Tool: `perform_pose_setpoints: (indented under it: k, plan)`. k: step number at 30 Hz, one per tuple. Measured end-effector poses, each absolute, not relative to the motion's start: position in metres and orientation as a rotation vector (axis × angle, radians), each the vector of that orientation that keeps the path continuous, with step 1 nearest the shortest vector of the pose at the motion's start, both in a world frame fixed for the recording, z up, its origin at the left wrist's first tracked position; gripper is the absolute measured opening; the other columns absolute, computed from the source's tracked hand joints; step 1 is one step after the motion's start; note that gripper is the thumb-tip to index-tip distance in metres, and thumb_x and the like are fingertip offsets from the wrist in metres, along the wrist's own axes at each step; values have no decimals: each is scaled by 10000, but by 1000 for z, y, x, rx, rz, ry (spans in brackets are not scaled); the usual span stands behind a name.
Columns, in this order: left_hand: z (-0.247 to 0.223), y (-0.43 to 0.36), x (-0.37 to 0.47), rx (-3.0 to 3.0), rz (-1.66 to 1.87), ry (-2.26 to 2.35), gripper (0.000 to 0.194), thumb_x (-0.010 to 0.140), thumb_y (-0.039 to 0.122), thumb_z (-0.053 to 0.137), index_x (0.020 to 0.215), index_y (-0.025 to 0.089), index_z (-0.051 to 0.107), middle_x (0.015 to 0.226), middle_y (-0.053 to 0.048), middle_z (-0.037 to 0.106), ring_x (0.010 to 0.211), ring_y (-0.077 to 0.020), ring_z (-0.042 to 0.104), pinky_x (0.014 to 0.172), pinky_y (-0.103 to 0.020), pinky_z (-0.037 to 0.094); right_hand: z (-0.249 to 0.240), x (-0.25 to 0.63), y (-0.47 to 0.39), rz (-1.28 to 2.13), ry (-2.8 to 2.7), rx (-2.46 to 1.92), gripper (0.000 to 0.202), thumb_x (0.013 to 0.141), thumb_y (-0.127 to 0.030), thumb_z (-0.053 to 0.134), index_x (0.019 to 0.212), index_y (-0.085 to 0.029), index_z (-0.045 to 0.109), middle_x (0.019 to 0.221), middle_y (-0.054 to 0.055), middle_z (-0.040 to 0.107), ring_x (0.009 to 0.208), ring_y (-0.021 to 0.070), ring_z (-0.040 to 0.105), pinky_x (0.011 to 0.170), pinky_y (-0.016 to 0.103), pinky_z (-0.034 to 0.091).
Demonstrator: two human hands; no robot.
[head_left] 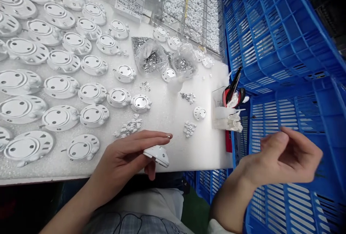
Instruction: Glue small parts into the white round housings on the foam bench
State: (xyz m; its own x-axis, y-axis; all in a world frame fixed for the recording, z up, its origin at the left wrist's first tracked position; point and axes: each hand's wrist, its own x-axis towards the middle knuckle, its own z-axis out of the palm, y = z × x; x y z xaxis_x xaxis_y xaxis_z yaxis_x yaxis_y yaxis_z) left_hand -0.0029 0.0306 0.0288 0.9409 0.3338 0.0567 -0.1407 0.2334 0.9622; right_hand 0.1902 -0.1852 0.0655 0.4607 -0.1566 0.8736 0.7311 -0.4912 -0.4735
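Observation:
My left hand [132, 151] holds a white plastic part [158, 154] over the front edge of the table, with the thumb beneath it. A small shiny piece shows at the tip of its extended index finger. To the right, my right hand [292, 154] hangs in the air over a blue crate, its fingers curled and pinched together; whether anything is between them cannot be made out. Small white pieces [129, 126] lie just beyond my left hand, and another little pile [190, 128] sits farther right. Small metal pieces [187, 97] lie behind that pile.
Rows of round white parts [61, 117] cover the left of the white table [173, 118]. Two plastic bags of metal pieces [151, 59] stand at the back, before trays [175, 3]. A clear box [220, 113] with scissors [234, 91] borders blue crates [273, 28].

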Motion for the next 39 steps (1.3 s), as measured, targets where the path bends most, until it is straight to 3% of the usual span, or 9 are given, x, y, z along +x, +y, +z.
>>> perform_pose_setpoints:
  k: [4, 7, 11, 22, 25, 28, 30, 35, 39]
  plan:
    - [29, 29, -3, 1284, 299, 182, 558, 934, -11, 585, 1217, 407, 821, 1294, -3, 804, 477, -63, 732, 566, -182, 667, 62, 147, -163, -784, -713, -1735, 205, 876, -105, 738, 1010, -244, 807, 742, -11, 671, 554, 142, 564, 472, 313, 402]
    - [32, 28, -2, 1271, 304, 198, 548, 930, -13, 599, 1203, 405, 825, 1288, 7, 807, 484, -56, 731, 579, -184, 671, 58, 119, -144, -374, -1005, -1761, 310, 864, -22, 724, 1093, -226, 765, 835, 9, 757, 741, 183, 720, 604, 329, 584]
    - [35, 26, 0, 1289, 300, 250, 415, 940, 49, 668, 1160, 352, 847, 1256, -18, 818, 496, -62, 737, 585, -187, 672, 54, 110, -129, -192, -1094, -1794, 331, 876, -27, 732, 1125, -244, 749, 956, 27, 772, 889, 185, 760, 759, 341, 660]
    - [29, 21, -5, 1535, 326, 157, 483, 949, 24, 606, 1294, 308, 789, 1454, -93, 721, 551, -101, 767, 554, -218, 683, 52, 116, -125, -169, -1088, -1942, 262, 914, -68, 718, 1073, -270, 765, 946, 13, 786, 849, 158, 762, 762, 293, 650]
    - [25, 18, -5, 1711, 429, 73, 513, 955, 13, 576, 1355, 283, 750, 1482, -91, 698, 930, -196, 851, 663, -219, 702, 53, 117, -124, -167, -1066, -1964, 203, 909, -79, 738, 1013, -253, 753, 903, 3, 775, 827, 149, 747, 750, 282, 638]
    - [23, 16, -5, 1890, 518, 3, 498, 966, 7, 549, 1373, 234, 726, 1493, -104, 688, 1264, -234, 751, 936, -287, 685, 53, 118, -122, -172, -1030, -1984, 170, 903, -87, 754, 961, -246, 735, 865, -7, 755, 800, 145, 730, 729, 282, 627]
    - [23, 16, -4, 1965, 537, -28, 471, 979, 3, 537, 1365, 205, 715, 1504, -127, 677, 1287, -221, 736, 1040, -306, 638, 53, 119, -121, -169, -1025, -1990, 158, 902, -92, 756, 944, -241, 723, 851, -12, 744, 786, 140, 716, 720, 278, 620]
    - [23, 14, -3, 1977, 578, -44, 446, 983, -3, 525, 1343, 190, 705, 1476, -146, 702, 1268, -212, 747, 1037, -283, 631, 52, 119, -122, -101, -995, -1958, 126, 928, -109, 709, 918, -233, 690, 833, -11, 710, 779, 144, 681, 698, 284, 598]
    - [25, 8, -2, 1876, 634, 107, 375, 976, 6, 572, 1253, 206, 728, 1215, -86, 822, 1107, -178, 795, 974, -251, 643, 53, 116, -130, 26, -844, -1900, 106, 961, -156, 684, 897, -240, 695, 836, -4, 684, 801, 153, 671, 700, 298, 580]
